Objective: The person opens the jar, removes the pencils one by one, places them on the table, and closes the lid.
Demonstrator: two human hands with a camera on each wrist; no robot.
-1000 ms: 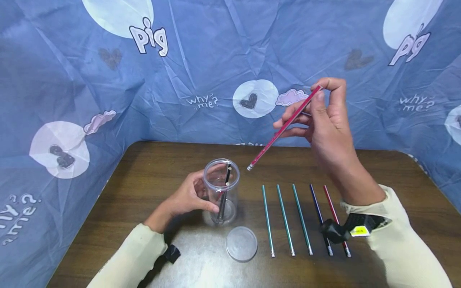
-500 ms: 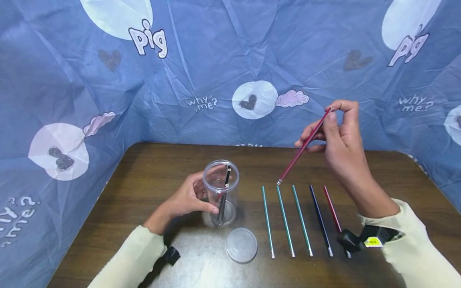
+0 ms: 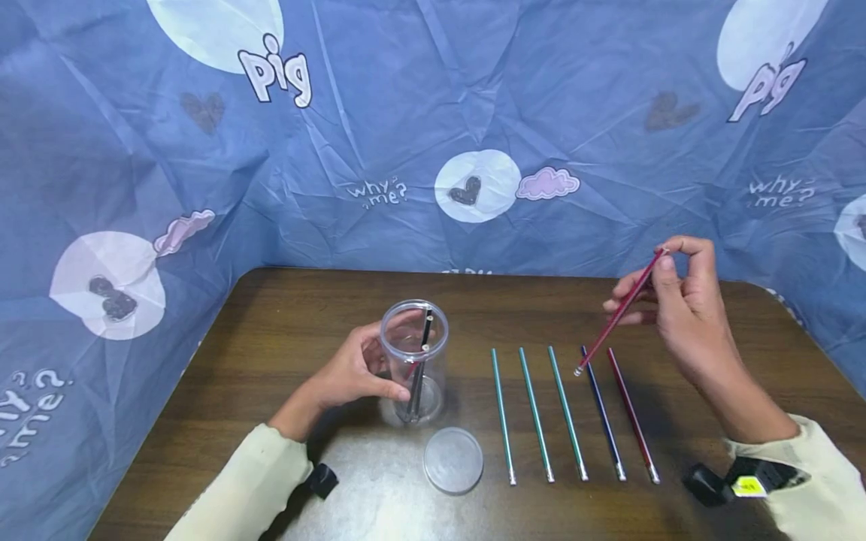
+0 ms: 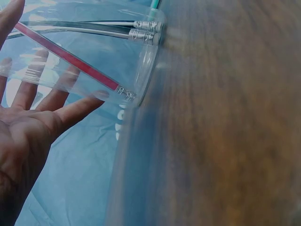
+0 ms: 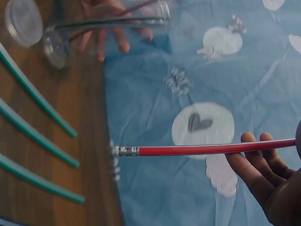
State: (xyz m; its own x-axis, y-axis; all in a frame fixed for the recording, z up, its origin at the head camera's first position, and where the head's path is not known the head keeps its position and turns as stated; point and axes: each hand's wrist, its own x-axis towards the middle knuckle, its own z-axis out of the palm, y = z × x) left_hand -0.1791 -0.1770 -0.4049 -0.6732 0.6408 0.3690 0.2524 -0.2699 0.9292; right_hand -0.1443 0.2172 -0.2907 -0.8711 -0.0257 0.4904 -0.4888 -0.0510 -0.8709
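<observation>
1. Blue printed cloth (image 3: 379, 113): hangs behind the far edge of the surface and along the left and right edges, wrinkled.
2. Brown surface (image 3: 325, 293): far corners rounded.
3. Left hand (image 3: 358, 368): left of centre on the surface; grip around the jar, thumb in front, fingers behind.
4. Right hand (image 3: 683, 300): up toward the far right corner; grip pinching the held red pencil by its upper end, thumb against index.
5. Clear jar (image 3: 433, 379): upright, mouth uncovered, left of centre; two black pencils (image 4: 103, 29) and one red pencil (image 4: 70, 57) inside, eraser ends down.
6. Round lid (image 3: 453, 460): flat, just beside jar, farther from the far edge.
7. Held red pencil (image 3: 620, 311): over the right half, tilted, eraser end low.
8. Row right of jar, erasers away from the far edge, left to right: three teal pencils (image 3: 535, 415), dark blue pencil (image 3: 603, 413), lying red pencil (image 3: 632, 415).
</observation>
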